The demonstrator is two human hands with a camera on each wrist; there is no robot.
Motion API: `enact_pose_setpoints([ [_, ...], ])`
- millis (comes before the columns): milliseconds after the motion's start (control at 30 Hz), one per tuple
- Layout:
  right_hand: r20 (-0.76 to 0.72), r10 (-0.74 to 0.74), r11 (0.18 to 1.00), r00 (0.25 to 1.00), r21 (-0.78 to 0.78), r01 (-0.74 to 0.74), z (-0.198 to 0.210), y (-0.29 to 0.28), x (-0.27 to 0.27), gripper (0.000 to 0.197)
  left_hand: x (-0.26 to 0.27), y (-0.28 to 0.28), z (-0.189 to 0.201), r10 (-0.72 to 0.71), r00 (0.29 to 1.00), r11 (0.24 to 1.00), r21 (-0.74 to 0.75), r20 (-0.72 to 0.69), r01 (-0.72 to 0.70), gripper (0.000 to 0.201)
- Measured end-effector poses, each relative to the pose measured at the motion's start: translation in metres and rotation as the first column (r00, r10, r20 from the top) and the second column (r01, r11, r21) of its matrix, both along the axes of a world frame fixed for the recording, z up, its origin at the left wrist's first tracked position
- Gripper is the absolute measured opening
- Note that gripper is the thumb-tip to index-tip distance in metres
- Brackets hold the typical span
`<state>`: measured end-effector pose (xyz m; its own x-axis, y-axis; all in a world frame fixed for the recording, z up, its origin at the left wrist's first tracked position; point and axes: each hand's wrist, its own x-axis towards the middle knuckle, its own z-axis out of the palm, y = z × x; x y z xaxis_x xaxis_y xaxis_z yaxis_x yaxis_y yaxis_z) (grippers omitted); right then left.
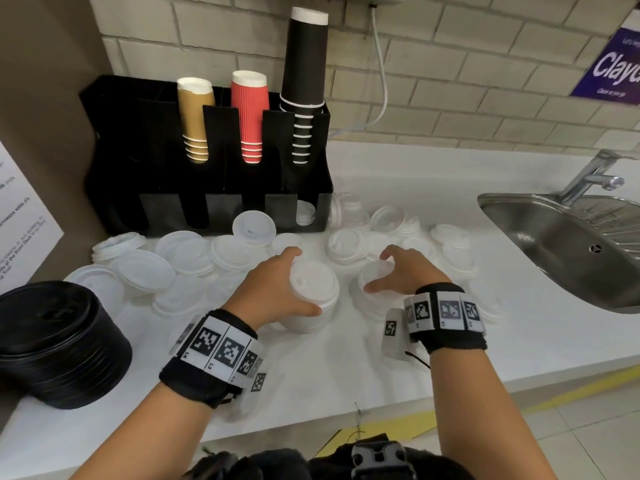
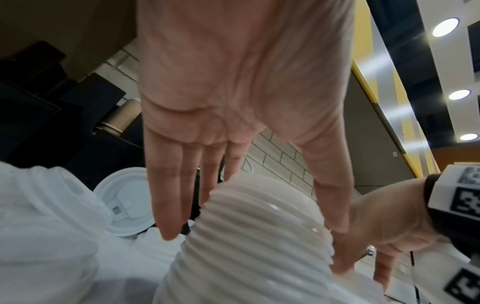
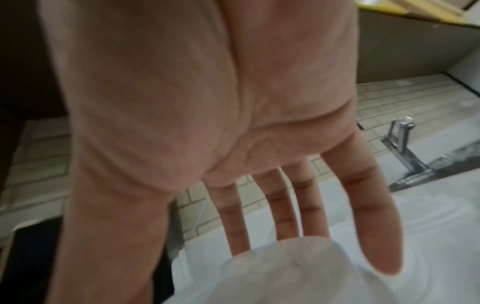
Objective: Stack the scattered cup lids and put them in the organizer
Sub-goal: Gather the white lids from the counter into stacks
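A stack of white lids [image 1: 313, 296] is being gripped on the counter [image 1: 485, 341] by the left hand [image 1: 273, 289], while a second lid pile [image 1: 372, 282] is being touched by the right hand [image 1: 403, 271], fingers straight.

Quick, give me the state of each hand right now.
Left hand: holding the stack of white cup lids between fingers and thumb.
Right hand: open, fingers straight over a white lid.
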<state>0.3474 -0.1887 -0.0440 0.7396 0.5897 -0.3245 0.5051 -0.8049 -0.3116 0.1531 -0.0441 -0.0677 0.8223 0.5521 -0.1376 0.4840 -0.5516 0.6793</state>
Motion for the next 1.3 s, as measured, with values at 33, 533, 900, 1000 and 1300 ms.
enact_pose_setpoints([
  [33, -0.022, -0.017, 0.998, 1.000, 0.062, 0.018, 0.001, -0.003, 0.002, 0.076, 0.000, 0.000, 0.000, -0.008, 1.000, 1.000, 0.002, -0.005, 0.008, 0.096],
  [533, -0.159, 0.295, 0.817, 0.942, 0.554, -0.162, -0.010, 0.023, -0.055, 0.049, -0.005, 0.004, -0.002, -0.030, 0.999, 0.991, -0.132, 0.025, 0.033, 0.129],
  [900, 0.065, 0.345, 0.839, 0.936, 0.425, -0.339, -0.008, 0.041, -0.068, 0.066, -0.005, 0.008, -0.011, -0.024, 0.997, 0.983, -0.181, 0.068, 0.036, 0.135],
  [1000, 0.109, 0.359, 0.857, 0.927, 0.355, -0.373, -0.008, 0.045, -0.072, 0.071, -0.005, 0.007, -0.012, -0.034, 0.998, 0.985, -0.168, 0.046, 0.041, 0.129],
  [1300, -0.067, 0.272, 0.858, 0.960, 0.468, -0.210, -0.005, 0.034, -0.055, 0.045, -0.003, 0.010, -0.002, -0.060, 0.995, 0.994, -0.084, 0.075, 0.066, 0.084],
])
